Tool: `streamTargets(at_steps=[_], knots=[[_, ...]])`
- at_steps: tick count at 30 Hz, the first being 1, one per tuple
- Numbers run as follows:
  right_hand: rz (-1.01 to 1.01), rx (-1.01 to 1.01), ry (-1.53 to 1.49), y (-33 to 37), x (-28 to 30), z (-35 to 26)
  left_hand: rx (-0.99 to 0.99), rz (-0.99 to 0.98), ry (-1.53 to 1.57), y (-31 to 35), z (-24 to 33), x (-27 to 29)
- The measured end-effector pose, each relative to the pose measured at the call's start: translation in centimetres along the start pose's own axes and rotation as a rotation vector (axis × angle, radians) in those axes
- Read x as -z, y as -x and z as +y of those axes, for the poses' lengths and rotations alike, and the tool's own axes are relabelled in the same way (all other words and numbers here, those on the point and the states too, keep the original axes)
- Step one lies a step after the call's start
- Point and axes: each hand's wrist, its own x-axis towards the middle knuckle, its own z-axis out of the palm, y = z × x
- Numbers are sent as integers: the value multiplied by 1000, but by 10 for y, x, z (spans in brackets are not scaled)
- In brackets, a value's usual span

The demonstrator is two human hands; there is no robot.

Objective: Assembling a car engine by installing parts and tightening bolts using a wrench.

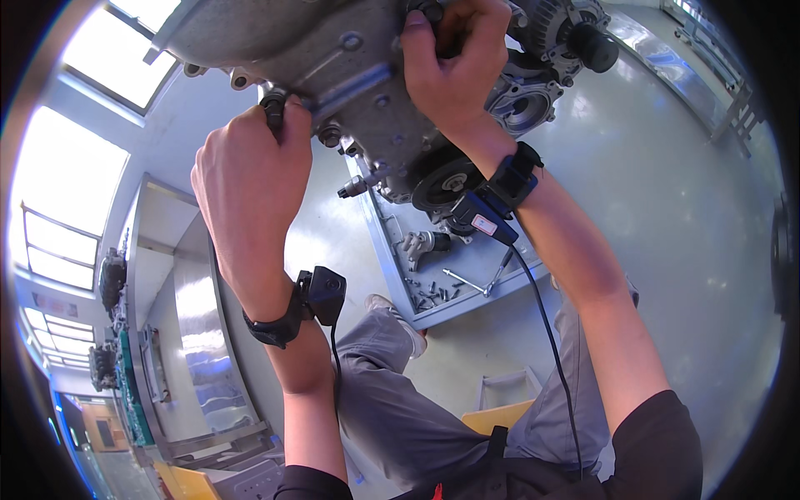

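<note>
A grey metal engine [358, 75] fills the top of the view, with a black pulley [450, 182] low on its front. My left hand [250, 171] is closed at the engine's left edge, thumb and forefinger pinching a dark cylindrical part [273, 110]. Higher up and to the right, my right hand [458, 71] is curled, its thumb against a dark round part [427, 10] at the top edge. Its other fingers are partly hidden, so how they grip is unclear. Below my left hand, a sensor-like fitting [354, 188] sticks out from the engine.
Under the engine is a metal tray [433, 315] holding a ratchet wrench [475, 283], loose bolts [433, 293] and a silver-black part [423, 246]. A metal bench [200, 325] stands left. Cables run from a camera [323, 292] and a second device [485, 218] on my wrists.
</note>
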Motion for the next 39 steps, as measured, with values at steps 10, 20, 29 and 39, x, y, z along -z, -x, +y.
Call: streamTargets(at_steps=[10, 20, 29, 39], knots=[[-90, 6, 80, -1, 3, 6, 7, -10, 1, 0, 1, 1], [-6, 48, 66, -3, 1, 3, 14, -13, 2, 0, 1, 0], [-28, -38, 70, 1, 1, 2, 20, -23, -7, 0, 3, 1], [-47, -145, 70, -4, -1, -4, -28, 24, 12, 0, -2, 0]])
